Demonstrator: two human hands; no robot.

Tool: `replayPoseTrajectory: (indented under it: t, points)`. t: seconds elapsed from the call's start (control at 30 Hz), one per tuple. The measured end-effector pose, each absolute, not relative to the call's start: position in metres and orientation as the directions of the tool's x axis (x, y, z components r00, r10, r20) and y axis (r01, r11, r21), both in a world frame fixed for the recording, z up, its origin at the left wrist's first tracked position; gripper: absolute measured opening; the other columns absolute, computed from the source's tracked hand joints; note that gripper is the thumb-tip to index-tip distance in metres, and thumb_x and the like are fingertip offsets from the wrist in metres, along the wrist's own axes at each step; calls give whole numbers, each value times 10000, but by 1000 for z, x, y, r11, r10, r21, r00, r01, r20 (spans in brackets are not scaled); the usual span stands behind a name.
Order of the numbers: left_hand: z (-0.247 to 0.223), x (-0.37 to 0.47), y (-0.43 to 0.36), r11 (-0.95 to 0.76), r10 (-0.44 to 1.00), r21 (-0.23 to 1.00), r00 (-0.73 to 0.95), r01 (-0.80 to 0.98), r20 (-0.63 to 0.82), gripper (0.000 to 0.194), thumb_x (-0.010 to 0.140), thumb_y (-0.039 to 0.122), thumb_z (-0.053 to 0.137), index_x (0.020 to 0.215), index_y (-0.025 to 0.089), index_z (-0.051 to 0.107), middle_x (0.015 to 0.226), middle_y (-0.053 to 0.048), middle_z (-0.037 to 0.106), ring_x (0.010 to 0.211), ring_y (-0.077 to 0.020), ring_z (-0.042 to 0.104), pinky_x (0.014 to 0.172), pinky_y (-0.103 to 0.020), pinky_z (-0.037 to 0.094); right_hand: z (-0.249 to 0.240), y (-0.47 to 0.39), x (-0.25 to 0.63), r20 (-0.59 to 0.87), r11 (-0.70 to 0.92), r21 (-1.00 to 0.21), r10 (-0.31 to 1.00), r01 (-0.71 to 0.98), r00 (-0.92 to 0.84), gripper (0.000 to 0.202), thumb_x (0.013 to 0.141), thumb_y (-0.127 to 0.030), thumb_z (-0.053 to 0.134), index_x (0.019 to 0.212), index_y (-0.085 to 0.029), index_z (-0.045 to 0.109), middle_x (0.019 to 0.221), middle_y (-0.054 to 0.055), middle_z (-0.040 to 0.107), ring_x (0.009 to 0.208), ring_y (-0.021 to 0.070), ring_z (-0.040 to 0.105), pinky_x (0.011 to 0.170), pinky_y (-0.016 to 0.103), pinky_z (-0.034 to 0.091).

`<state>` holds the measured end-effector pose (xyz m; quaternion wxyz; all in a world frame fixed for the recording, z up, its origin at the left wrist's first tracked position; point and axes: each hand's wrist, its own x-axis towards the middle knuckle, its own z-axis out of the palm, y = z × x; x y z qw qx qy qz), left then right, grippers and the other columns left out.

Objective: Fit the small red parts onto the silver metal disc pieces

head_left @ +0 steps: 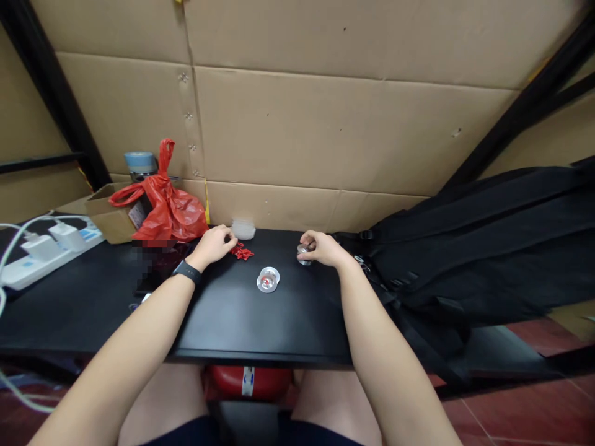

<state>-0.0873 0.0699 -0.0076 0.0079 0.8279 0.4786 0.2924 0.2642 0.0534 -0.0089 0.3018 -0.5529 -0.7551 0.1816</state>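
Observation:
My left hand (pixel 217 245), with a dark watch band on the wrist, has its fingers curled in a pinch beside a small pile of red pieces (pixel 242 252). Whatever lies between its fingertips is too small to make out. My right hand (pixel 321 249) grips a small clear plastic round case (pixel 304 254) by its edge, just above or on the black table. Between the hands, nearer to me, two clear round plastic pieces (pixel 268 280) overlap on the table, with a bit of red showing in the front one.
A translucent white packet (pixel 243 229) stands by the cardboard wall. To the left are a red plastic bag (pixel 170 207), a cardboard box (pixel 111 217) and a white power strip (pixel 51 251) with plugs. A black backpack (pixel 478 248) fills the right side.

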Motion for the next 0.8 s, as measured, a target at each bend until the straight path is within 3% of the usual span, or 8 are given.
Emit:
replayPoseTrajectory:
  t: [0.33, 0.53, 0.63, 0.7, 0.8]
  points:
    - [-14, -94, 76, -534, 824, 302, 406, 790, 395, 268, 847, 415, 556, 747, 198, 678, 823, -52, 704, 731, -186, 634, 688, -284, 457, -13, 58, 273, 98, 256, -613, 963, 747, -250, 431, 562, -211, 869, 955, -166, 698, 968, 66, 743, 791, 179, 684, 752, 283, 515]
    - [-10, -95, 74, -513, 844, 328, 396, 793, 362, 290, 851, 431, 551, 736, 204, 691, 807, -42, 722, 731, -192, 650, 684, -282, 456, 4, 44, 250, 256, 338, -460, 936, 821, -242, 387, 653, -330, 857, 996, -208, 726, 1064, 93, 714, 942, 247, 666, 843, 360, 507]
    - [-9, -93, 73, -528, 831, 313, 404, 789, 383, 277, 854, 403, 546, 754, 199, 703, 822, -49, 723, 739, -192, 653, 688, -285, 461, 15, 30, 223, 209, 542, -517, 831, 663, -516, 235, 751, -353, 799, 949, -235, 750, 1101, 71, 693, 1033, 234, 645, 885, 352, 496]
    - [-8, -91, 72, -531, 821, 293, 397, 795, 409, 260, 854, 382, 546, 781, 195, 709, 847, -54, 719, 756, -190, 652, 697, -282, 469, 19, 21, 205, 180, 652, -539, 708, 534, -683, 291, 708, -344, 841, 977, -265, 760, 1237, 61, 639, 1156, 242, 594, 967, 370, 464]
    - [-4, -87, 68, -543, 808, 285, 398, 790, 435, 231, 855, 334, 540, 806, 188, 713, 867, -58, 710, 776, -186, 648, 717, -281, 478, 20, 12, 187, 116, 677, -521, 660, 520, -743, 388, 637, -317, 894, 1006, -308, 773, 1324, 55, 579, 1234, 279, 528, 1054, 437, 400]
